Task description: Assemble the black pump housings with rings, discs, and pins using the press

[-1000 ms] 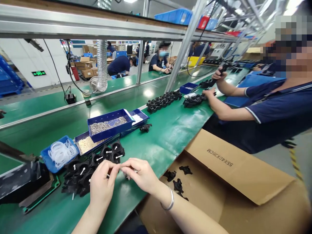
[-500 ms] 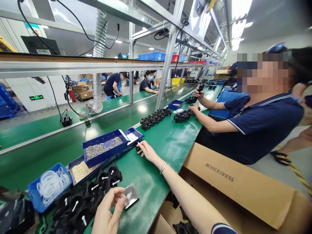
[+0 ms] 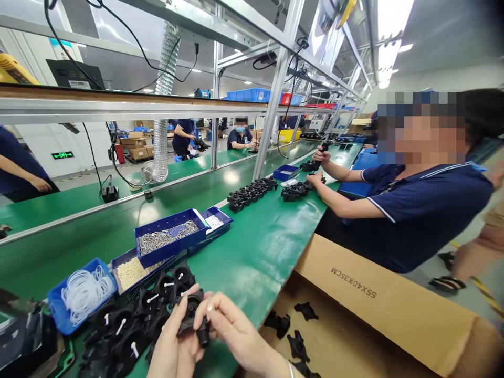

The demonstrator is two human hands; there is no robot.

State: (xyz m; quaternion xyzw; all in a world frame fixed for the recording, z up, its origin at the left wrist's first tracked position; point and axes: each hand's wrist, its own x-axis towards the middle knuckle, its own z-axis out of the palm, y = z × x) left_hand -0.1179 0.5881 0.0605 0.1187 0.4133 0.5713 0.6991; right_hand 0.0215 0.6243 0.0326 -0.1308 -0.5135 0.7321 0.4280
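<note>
Green tabletop (image 3: 244,257), glossy under the room's lights, with a metal frame (image 3: 271,105) rising over it. Grip: left hand (image 3: 173,341) closed round the body of a black part (image 3: 192,310), thumb on one side and fingers beneath; right hand (image 3: 236,331) has its fingers about the stubby end of that same part. The black part is held up above the tabletop's near edge, between both hands. Just beside the left hand, toward the tabletop's left end, a cluster of dark housings (image 3: 129,341), several with a white pin standing or leaning in them. Behind the cluster, a blue tray (image 3: 55,310) of translucent rings; next to it a bin (image 3: 118,262) of beige pieces, partly covered by a blue bin (image 3: 169,247) of metal pins. Adjoining on the right, a smaller bin (image 3: 226,223) with white pieces. Farther along, toward the far right end, a row of black assemblies (image 3: 252,194). Below the near edge, an open cardboard box (image 3: 354,294) containing loose black pieces (image 3: 297,344). At that edge, on the right, a co-worker (image 3: 425,210) in a dark shirt, both hands at black items. Others stand or sit beyond the tabletop's far edge, details small.
</note>
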